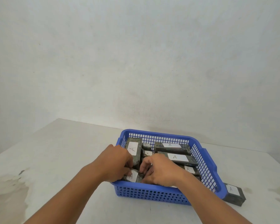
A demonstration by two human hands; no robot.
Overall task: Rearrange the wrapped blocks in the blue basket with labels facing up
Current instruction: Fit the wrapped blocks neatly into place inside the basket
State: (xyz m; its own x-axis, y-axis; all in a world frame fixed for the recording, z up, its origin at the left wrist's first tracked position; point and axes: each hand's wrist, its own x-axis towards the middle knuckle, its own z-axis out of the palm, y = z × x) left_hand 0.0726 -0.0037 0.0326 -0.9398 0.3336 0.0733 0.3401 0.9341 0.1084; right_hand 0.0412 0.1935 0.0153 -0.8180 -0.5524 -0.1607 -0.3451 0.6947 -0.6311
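Note:
A blue plastic basket [153,195] sits on a white table and holds several dark wrapped blocks with white "A" labels. Both my hands are inside its near left corner. My left hand [116,162] and my right hand [160,170] close together on one wrapped block [132,177] whose label faces up. A long block [133,149] lies along the left wall, label up. More labelled blocks [176,157] lie side by side on the right half. Two small blocks [147,153] sit near the middle back, partly hidden.
One more wrapped block [233,194] with an "A" label lies on the table just outside the basket's right near corner. The white table [68,152] meets a plain wall behind; stains mark its left part.

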